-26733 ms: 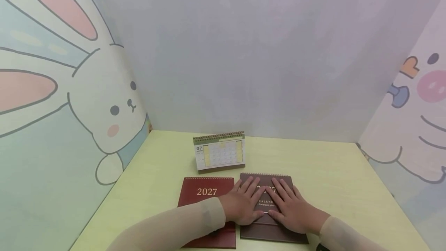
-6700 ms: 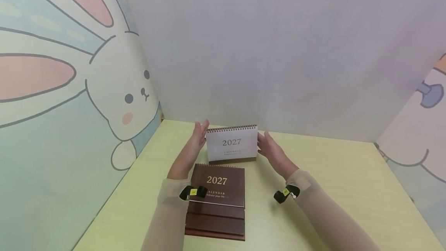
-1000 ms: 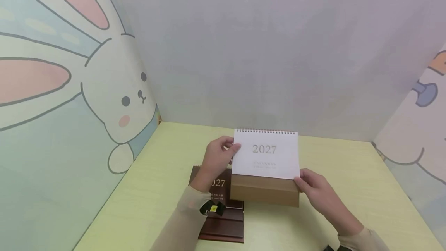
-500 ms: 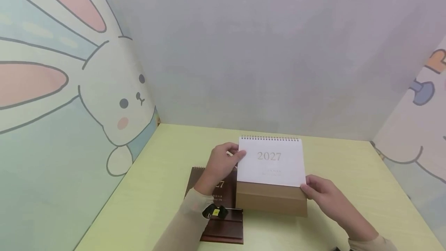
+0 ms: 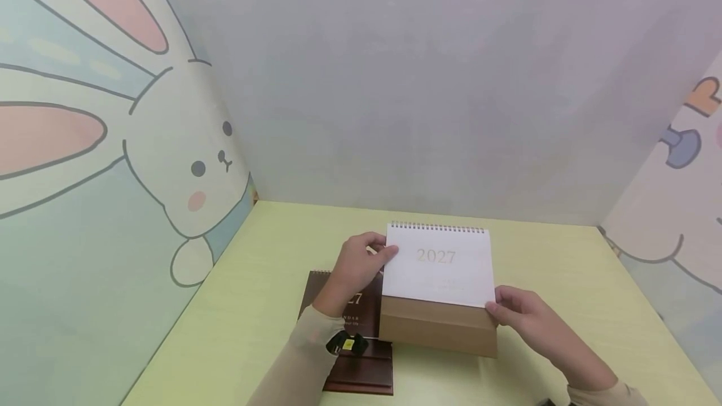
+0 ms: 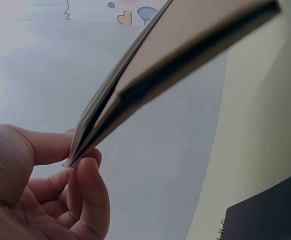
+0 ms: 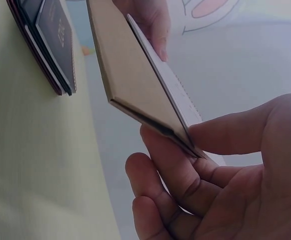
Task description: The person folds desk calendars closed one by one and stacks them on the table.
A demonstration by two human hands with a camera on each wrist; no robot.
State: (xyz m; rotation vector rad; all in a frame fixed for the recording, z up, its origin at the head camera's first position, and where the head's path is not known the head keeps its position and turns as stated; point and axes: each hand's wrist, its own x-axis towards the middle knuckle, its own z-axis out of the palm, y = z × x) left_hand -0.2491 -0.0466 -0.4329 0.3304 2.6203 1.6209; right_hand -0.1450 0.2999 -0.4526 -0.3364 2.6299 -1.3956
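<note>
Both hands hold a white 2027 desk calendar (image 5: 437, 268) with a spiral top and a brown card base, folded nearly flat and tilted above the table. My left hand (image 5: 356, 265) pinches its left edge near the spiral, thumb in front and fingers behind. On the opposite side my right hand (image 5: 524, 315) grips the edge lower down, where the page meets the base. Beneath and to the left lies a dark brown 2027 calendar (image 5: 361, 365), partly hidden by the left arm. A red calendar's edge (image 5: 361, 388) shows under it.
The pale yellow table (image 5: 575, 293) is bounded by a grey-white back wall (image 5: 429, 93). Side panels carry a rabbit drawing (image 5: 186, 143) on the left and a pink-nosed figure on the right.
Long before, the brown calendar lay beside the red one; now it lies on it. The white calendar, standing at the back earlier, has been lifted nearer and rightward. Lately it sank slightly.
</note>
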